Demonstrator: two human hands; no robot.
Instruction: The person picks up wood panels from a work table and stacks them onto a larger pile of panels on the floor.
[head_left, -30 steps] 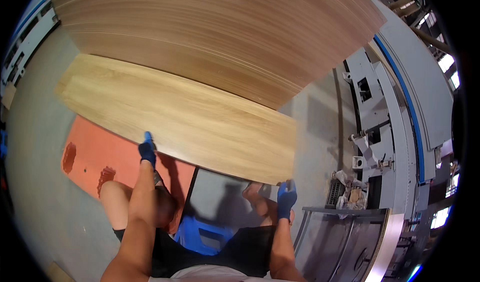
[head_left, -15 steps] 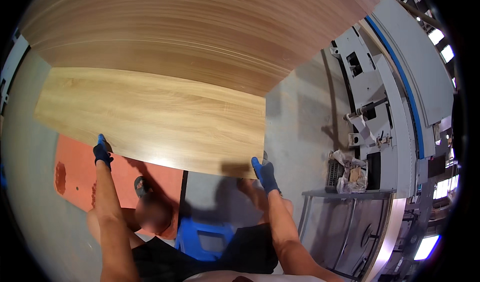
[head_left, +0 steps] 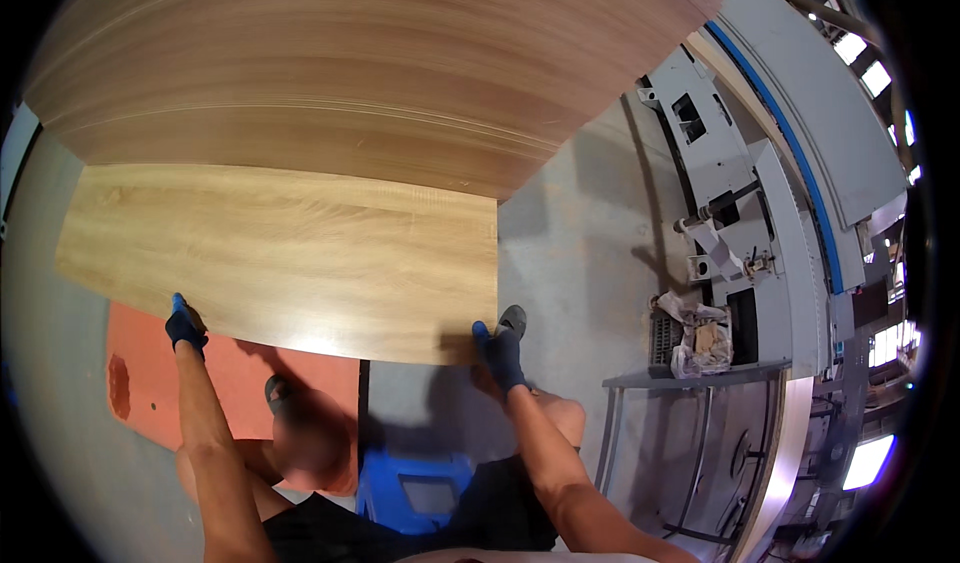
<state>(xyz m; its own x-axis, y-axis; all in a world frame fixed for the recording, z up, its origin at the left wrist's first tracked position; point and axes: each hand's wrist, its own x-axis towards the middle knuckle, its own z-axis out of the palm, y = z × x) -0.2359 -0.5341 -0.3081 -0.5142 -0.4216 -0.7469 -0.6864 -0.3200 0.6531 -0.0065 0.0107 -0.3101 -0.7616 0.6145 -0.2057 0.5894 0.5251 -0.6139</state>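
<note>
A long light wood-grain board (head_left: 285, 258) extends across the space in front of me, with both my hands at its near edge. Toward its left end my left hand (head_left: 187, 328), in a dark blue glove with a brighter blue thumb, is closed on that edge, the thumb on top and the other fingers mostly hidden. At the near right corner my right hand (head_left: 503, 356), gloved the same way, grips the board with its thumb over the face. The far edge meets a large browner wood-grain surface (head_left: 330, 73).
Below me are an orange-red mat (head_left: 150, 388) and a blue plastic stool (head_left: 385, 488). A grey shoe (head_left: 513, 319) shows beyond my right hand. Along the right stands a grey machine (head_left: 725, 153) with a blue strip, and a metal-framed table (head_left: 660, 383) near a plastic-wrapped bundle (head_left: 705, 343).
The board and both hands now appear slightly farther left and lower, as the whole view has shifted. More of the grey shoe shows past the right hand. Both grips stay on the board.
</note>
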